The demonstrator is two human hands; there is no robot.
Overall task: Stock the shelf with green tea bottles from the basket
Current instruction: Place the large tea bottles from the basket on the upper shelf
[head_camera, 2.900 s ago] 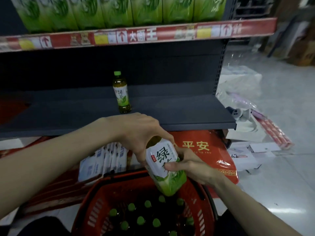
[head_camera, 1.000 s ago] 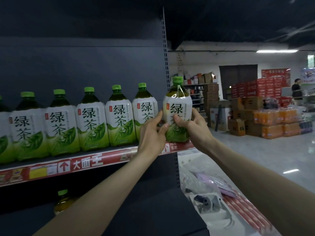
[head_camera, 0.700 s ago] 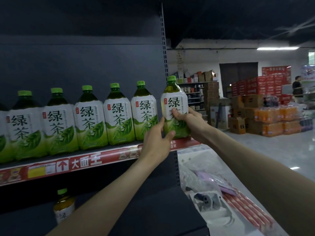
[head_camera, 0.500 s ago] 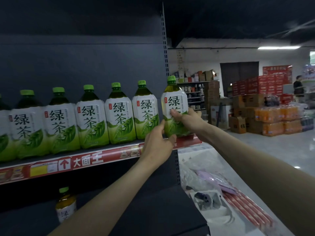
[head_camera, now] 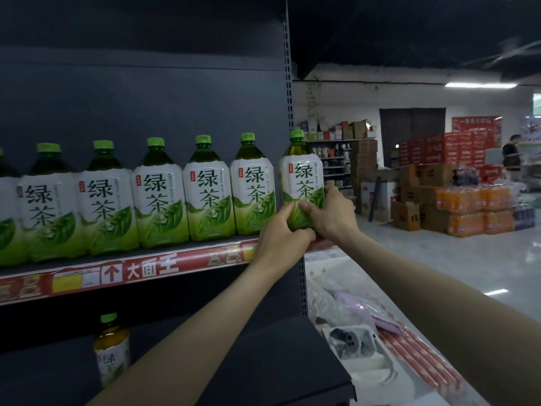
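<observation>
Shelf point(head_camera: 73, 281): it fills the left half of the frame, and its red price strip point(head_camera: 152, 268) crosses the middle left. A row of large green tea bottles point(head_camera: 158, 194) stands along it, labels forward, each touching the next.

Item being placed: the bottle in hand point(head_camera: 303, 177) sits at frame centre, upright, at the right end of that row. It is just beside its neighbour and hard against the shelf's outer post.

Hands: the left hand point(head_camera: 281, 232) is wrapped round the bottle's lower left. The right hand point(head_camera: 333, 215) clasps the lower right, thumb across the front of the label. Both hold the bottle.

Limitation: the hands cover the base, so I cannot confirm that it rests on the board. It appears to be at shelf level.

Other stock: a smaller bottle point(head_camera: 111, 350) stands alone on the lower shelf point(head_camera: 263, 361), lower left. The basket is out of view.

Assessment: the placing step is in hand and close to done. The next move, as I judge it, is to seat the base flat, square the label with the row and let go gently, since nothing supports the bottle on its right. After that comes a reach down for another bottle.
</observation>
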